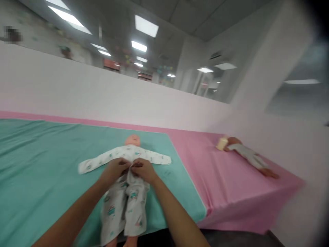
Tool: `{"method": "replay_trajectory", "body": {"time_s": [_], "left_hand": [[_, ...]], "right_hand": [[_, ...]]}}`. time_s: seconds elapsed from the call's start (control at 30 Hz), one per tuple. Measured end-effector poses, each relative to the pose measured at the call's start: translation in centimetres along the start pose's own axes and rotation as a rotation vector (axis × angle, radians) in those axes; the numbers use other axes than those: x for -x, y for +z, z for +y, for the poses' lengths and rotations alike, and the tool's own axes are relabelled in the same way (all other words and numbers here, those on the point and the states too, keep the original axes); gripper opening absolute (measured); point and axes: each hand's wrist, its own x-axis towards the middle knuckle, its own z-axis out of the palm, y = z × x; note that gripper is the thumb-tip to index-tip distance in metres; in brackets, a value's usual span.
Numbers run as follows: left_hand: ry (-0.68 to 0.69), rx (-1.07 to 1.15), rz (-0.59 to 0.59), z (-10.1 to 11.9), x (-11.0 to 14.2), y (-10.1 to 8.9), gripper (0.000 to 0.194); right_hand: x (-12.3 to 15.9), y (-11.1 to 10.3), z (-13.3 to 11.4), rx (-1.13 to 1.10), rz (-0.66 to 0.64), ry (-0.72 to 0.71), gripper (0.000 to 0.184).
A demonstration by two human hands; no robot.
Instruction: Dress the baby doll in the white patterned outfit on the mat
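A baby doll [133,140] lies on its back on a green sheet [51,164], head away from me and feet at the near edge. It wears a white printed long-sleeved top [158,157], with both sleeves spread out sideways, and printed trousers [137,207]. Over the doll's belly, my left hand [117,169] pinches the front of the top. Close beside it, my right hand [144,169] is also closed on the top's front. My fingers hide the exact bit of cloth between them.
A pink cloth [190,154] covers the table under the green sheet. Toward the right wall lies a second doll [246,154] in white clothes, with a pale yellow object [221,143] by its head. A low white wall [128,99] with glass above runs along the back.
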Motion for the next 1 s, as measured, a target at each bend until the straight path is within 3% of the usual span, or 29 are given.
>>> {"method": "replay_trajectory", "body": {"time_s": [0.17, 0.37, 0.5, 0.77, 0.83, 0.9, 1.0], "left_hand": [[-0.007, 0.120, -0.037, 1.2, 0.4, 0.2, 0.028], [0.072, -0.071, -0.001, 1.8, 1.1, 0.0, 0.023], [0.105, -0.124, 0.051, 1.3, 0.5, 0.5, 0.021], [-0.075, 0.225, -0.053, 0.6, 0.3, 1.3, 0.016], [-0.037, 0.118, 0.003, 0.4, 0.3, 1.5, 0.016], [0.054, -0.090, 0.144, -0.3, 0.2, 1.3, 0.017], [0.099, -0.340, 0.366, -3.0, 0.0, -0.6, 0.025]], "right_hand": [[0.1, 0.6, 0.4, 0.046, 0.051, -0.019, 0.022], [0.4, 0.7, 0.4, 0.177, 0.090, -0.095, 0.022], [0.3, 0.7, 0.6, 0.146, 0.082, -0.075, 0.026], [0.4, 1.0, 0.5, -0.014, 0.027, -0.028, 0.022], [0.2, 1.1, 0.5, 0.014, 0.010, -0.025, 0.021], [0.0, 0.6, 0.7, 0.083, 0.024, -0.020, 0.023], [-0.1, -2.6, 1.5, 0.278, 0.223, -0.072, 0.030]]}}
